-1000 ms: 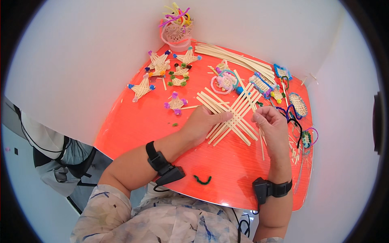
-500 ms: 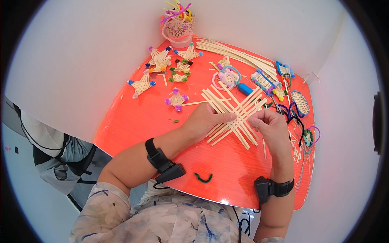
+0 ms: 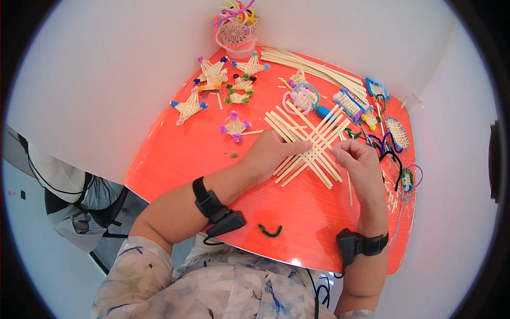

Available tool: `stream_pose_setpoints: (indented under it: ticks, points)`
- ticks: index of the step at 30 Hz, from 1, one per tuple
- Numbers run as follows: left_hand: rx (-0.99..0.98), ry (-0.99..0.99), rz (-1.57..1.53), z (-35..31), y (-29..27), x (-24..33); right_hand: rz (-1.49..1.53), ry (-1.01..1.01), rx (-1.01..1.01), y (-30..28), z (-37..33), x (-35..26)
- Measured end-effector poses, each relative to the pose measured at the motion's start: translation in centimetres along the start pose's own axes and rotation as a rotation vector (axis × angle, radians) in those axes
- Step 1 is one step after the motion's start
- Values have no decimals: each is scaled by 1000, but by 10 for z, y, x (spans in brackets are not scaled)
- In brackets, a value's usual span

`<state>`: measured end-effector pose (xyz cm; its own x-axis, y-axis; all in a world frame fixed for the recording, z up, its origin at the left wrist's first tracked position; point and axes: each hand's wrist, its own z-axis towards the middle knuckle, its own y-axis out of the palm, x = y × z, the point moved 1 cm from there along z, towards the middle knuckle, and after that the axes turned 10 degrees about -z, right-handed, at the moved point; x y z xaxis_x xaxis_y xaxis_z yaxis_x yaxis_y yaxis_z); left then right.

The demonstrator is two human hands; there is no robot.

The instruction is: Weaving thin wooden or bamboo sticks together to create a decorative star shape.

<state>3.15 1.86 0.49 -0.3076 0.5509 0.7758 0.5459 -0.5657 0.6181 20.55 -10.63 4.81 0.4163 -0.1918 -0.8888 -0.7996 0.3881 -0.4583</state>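
A loose lattice of pale flat bamboo strips, crossed over and under each other on the diagonal, is held a little above the red table. My left hand grips its left side, the thumb pressing on top near the middle and the fingers out of sight beneath. At the right edge of the lattice, my right hand has thumb and forefinger pinched together. Whatever lies between those fingertips is too small to make out. A single thin strip shows just below the right fingers, beside the lattice.
Several woven stars with coloured tips lie at the left of the red table. Long strips run along the back edge. A basket of pipe cleaners stands far left. Woven pieces and offcuts crowd the right; a green pipe cleaner lies near.
The whole view has shifted slightly. The lattice has turned a little in my left hand, and my right fingers remain pinched at its right edge.
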Motion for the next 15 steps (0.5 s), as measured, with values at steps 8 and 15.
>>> stream_pose_setpoints:
  ticks: [8, 15]
  points:
    - [-31, -26, 56, -4, 1, 4, -30, -4, -1, 1, 0, -1]
    - [-25, -33, 100, -5, 3, 4, -50, -59, -38, 3, -2, -1]
